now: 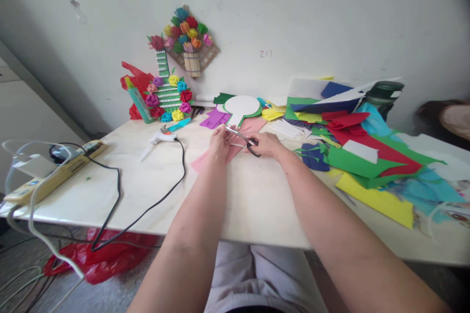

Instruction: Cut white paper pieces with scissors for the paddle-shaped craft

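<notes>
My right hand (266,144) is closed on a pair of scissors (240,135) with dark handles, the blades pointing left. The blade tips reach the fingers of my left hand (219,143), which are pinched together on something too small to make out. A thin white stick (238,145) shows between the two hands, just below the blades. Pink crepe paper (200,162) lies on the table under my hands. Right behind them rests a round white and green paper shape (242,105) with a handle-like strip.
A glue gun (163,138) lies to the left, its black cord running to a power strip (55,173). A glue bottle (139,102) leans beside a paper-flower guitar (171,93). Coloured paper scraps (374,200) and a dark green bottle (384,95) crowd the right side.
</notes>
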A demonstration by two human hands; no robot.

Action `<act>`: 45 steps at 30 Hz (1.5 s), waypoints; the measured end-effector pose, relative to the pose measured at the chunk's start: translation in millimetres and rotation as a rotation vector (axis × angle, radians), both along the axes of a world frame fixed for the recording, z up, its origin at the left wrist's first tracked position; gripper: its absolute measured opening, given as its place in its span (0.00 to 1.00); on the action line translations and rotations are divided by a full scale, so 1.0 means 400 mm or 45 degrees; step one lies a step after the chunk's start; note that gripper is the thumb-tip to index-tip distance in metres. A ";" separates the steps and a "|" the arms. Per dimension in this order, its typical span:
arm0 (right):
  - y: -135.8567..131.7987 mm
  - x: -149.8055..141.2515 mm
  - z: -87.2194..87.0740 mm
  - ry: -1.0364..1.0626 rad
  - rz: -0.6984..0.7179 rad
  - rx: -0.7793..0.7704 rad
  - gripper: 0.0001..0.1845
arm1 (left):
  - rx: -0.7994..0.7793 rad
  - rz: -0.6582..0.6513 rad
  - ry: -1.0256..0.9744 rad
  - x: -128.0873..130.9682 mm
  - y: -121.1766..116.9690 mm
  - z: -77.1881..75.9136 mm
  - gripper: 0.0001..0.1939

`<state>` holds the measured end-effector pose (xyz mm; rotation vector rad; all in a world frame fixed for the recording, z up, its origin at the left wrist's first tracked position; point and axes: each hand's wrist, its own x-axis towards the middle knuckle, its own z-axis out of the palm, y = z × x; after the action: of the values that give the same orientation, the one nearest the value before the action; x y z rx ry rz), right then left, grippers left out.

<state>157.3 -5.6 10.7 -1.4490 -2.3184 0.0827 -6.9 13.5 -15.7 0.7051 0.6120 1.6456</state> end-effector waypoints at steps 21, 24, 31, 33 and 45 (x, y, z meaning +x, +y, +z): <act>0.006 0.006 -0.002 -0.095 0.010 0.072 0.20 | -0.004 -0.013 -0.019 -0.005 0.005 -0.001 0.03; 0.007 0.006 -0.001 -0.096 0.006 0.061 0.20 | -0.028 0.001 -0.002 -0.006 0.009 -0.004 0.04; 0.002 0.004 0.006 -0.089 0.004 0.045 0.19 | -0.048 0.024 -0.021 -0.005 0.020 -0.008 0.05; 0.001 0.004 0.007 -0.086 0.004 0.042 0.18 | -0.044 0.035 -0.037 -0.005 0.023 -0.010 0.05; 0.007 0.002 0.004 -0.081 -0.017 0.050 0.18 | -0.044 0.059 -0.047 -0.004 0.017 -0.006 0.04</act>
<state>157.9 -2.9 12.5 -1.4680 -2.3469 -0.0131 -8.7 20.2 -18.1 0.6382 0.6331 1.6829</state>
